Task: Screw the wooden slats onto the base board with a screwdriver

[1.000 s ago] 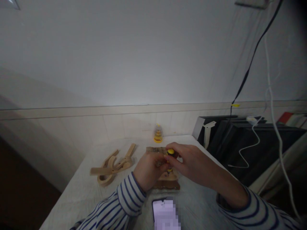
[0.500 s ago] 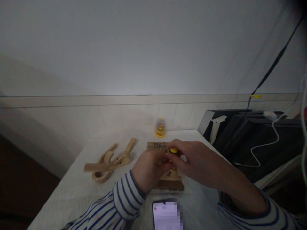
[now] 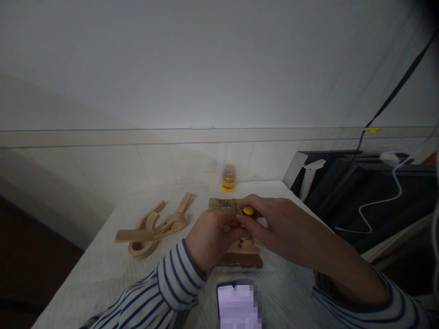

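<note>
My right hand (image 3: pixel 265 217) is closed around a small screwdriver with a yellow-and-black handle (image 3: pixel 248 211), its yellow end showing between thumb and forefinger. My left hand (image 3: pixel 214 235) is closed too, its fingertips meeting the right hand's just beside the handle; what they pinch is hidden. Beneath both hands lies a brown printed packet (image 3: pixel 222 204), and a light wooden piece (image 3: pixel 242 249) with small yellow and black details shows below my left thumb. A darker brown strip (image 3: pixel 240 260) is at the near edge of this pile.
Several curved and straight wooden parts (image 3: pixel 151 235) lie on the left of the white-covered table (image 3: pixel 96 269). A clear, yellow-based container (image 3: pixel 228 177) stands by the wall. A phone (image 3: pixel 236 304) lies nearest me. Black panels (image 3: pixel 394 192) and a white cable (image 3: pixel 365 217) are at the right.
The whole view has shifted slightly, so things sit a little higher in it. Both hands keep nearly the same hold over the packet.
</note>
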`<action>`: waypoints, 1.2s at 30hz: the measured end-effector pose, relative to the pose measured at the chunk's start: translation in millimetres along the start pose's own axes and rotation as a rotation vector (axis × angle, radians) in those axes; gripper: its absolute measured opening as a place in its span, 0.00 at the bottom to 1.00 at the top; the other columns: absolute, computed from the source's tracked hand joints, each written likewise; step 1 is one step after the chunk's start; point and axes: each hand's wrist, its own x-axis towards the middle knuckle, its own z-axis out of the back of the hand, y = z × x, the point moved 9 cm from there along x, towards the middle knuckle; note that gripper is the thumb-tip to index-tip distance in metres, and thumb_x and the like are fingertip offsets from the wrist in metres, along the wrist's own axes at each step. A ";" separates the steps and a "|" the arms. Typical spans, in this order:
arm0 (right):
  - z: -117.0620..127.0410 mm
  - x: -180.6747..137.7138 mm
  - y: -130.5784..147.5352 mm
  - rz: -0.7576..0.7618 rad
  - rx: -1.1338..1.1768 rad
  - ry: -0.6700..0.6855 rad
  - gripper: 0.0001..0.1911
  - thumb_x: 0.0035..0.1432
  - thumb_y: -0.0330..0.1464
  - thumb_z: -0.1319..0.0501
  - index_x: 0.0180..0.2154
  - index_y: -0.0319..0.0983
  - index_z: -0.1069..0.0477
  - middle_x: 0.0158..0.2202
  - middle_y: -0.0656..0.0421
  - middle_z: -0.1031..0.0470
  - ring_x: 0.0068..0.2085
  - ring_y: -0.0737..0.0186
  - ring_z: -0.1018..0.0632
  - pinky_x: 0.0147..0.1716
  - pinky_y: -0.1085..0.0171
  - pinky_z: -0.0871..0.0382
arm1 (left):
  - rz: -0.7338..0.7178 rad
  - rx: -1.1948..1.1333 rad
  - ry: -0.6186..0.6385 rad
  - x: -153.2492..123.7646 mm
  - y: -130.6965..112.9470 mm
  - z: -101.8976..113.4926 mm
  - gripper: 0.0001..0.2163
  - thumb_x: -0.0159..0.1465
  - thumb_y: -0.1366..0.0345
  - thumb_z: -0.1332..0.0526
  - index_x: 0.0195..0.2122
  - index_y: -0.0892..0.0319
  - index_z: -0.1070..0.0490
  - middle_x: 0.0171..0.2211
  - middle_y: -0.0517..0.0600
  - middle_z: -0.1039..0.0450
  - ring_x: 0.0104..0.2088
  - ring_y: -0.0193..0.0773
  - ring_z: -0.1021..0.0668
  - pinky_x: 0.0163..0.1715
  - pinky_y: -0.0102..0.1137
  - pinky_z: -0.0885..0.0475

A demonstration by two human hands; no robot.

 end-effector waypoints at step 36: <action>3.9 -2.3 4.7 0.097 0.089 0.014 0.07 0.55 0.30 0.48 0.32 0.42 0.32 0.31 0.61 0.28 0.31 0.65 0.28 0.30 0.65 0.38 | 0.103 0.033 0.093 -3.2 14.5 -11.7 0.06 0.57 0.66 0.41 0.28 0.61 0.26 0.25 0.47 0.26 0.25 0.33 0.27 0.25 0.25 0.37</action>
